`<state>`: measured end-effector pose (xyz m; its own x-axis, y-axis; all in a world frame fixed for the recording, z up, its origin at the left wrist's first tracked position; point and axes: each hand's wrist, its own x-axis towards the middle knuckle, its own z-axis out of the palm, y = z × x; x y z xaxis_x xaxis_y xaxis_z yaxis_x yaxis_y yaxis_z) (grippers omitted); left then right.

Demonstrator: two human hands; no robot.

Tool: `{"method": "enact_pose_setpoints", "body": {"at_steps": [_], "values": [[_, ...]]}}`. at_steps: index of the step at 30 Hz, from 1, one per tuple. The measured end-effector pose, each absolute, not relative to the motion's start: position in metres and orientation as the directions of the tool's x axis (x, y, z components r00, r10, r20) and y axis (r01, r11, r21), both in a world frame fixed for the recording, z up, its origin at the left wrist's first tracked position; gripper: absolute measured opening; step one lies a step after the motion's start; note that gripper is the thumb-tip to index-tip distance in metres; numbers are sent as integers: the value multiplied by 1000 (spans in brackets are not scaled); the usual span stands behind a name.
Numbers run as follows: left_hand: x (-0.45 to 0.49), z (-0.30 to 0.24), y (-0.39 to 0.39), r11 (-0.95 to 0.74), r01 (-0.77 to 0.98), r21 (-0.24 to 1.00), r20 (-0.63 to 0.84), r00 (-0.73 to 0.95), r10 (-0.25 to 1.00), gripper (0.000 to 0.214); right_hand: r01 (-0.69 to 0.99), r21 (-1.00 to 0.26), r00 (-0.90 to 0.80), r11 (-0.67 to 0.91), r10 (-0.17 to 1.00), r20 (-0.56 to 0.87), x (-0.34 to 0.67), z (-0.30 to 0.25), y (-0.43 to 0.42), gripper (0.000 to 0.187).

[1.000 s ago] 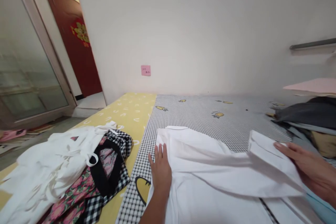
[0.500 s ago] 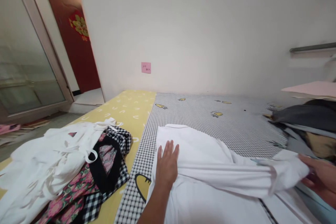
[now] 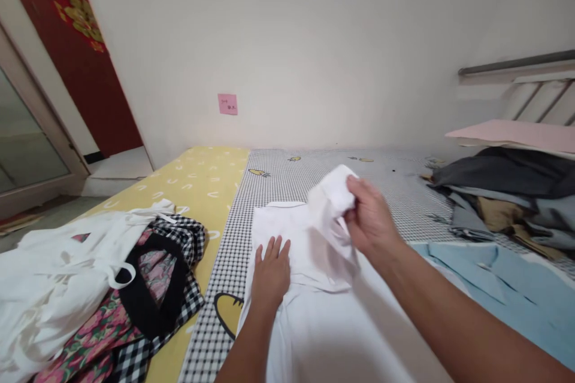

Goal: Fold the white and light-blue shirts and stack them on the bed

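our left hand (image 3: 271, 275) lies flat, gripping nothing, on the white cloth garment (image 3: 327, 323), which is spread over the black-and-white checked fabric sheet (image 3: 287, 182); our right hand (image 3: 368, 215) pinches the garment's raised, bunched part (a light blue cloth garment (image 3: 507, 287) lies to the right).

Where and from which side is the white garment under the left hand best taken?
I would take the white garment by its raised part, from the right: that part stands up while the rest lies flatter, and the right hand pinches it.
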<state>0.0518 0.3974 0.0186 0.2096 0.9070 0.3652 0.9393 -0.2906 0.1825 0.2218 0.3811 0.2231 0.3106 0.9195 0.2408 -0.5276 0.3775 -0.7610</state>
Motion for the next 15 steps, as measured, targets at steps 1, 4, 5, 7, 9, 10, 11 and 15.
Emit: {"method": "enact_pose_setpoints", "body": {"at_steps": [1, 4, 5, 7, 9, 10, 11, 15], "values": [[52, 19, 398, -283, 942, 182, 376, 200, 905, 50, -570, -737, 263, 364, 930, 256, 204, 227, 385, 35], [52, 21, 399, -267, 948, 175, 394, 181, 901, 48, -686, -685, 37, 246, 952, 304, 167, 236, 393, 33], [52, 21, 398, -262, 950, 172, 389, 178, 904, 47, -700, -680, -30, 218, 942, 333, 163, 236, 395, 33], [52, 23, 398, -242, 956, 166, 366, 168, 915, 45, -689, -690, -66, 223, 928, 366, 171, 230, 402, 32], [52, 24, 398, -210, 963, 169, 357, 138, 924, 46, -598, -744, 43, 299, 939, 342, 202, 218, 414, 30], [52, 24, 398, -191, 966, 175, 365, 117, 924, 46, -506, -794, 140, 338, 940, 311, 226, 210, 421, 30], [53, 24, 398, -174, 968, 182, 381, 94, 920, 47, -355, -857, 270, 374, 918, 289, 254, 203, 426, 29], [56, 20, 401, -117, 973, 200, 462, 12, 887, 46, 294, -927, 648, 233, 664, 373, 379, 185, 421, 25]]}}
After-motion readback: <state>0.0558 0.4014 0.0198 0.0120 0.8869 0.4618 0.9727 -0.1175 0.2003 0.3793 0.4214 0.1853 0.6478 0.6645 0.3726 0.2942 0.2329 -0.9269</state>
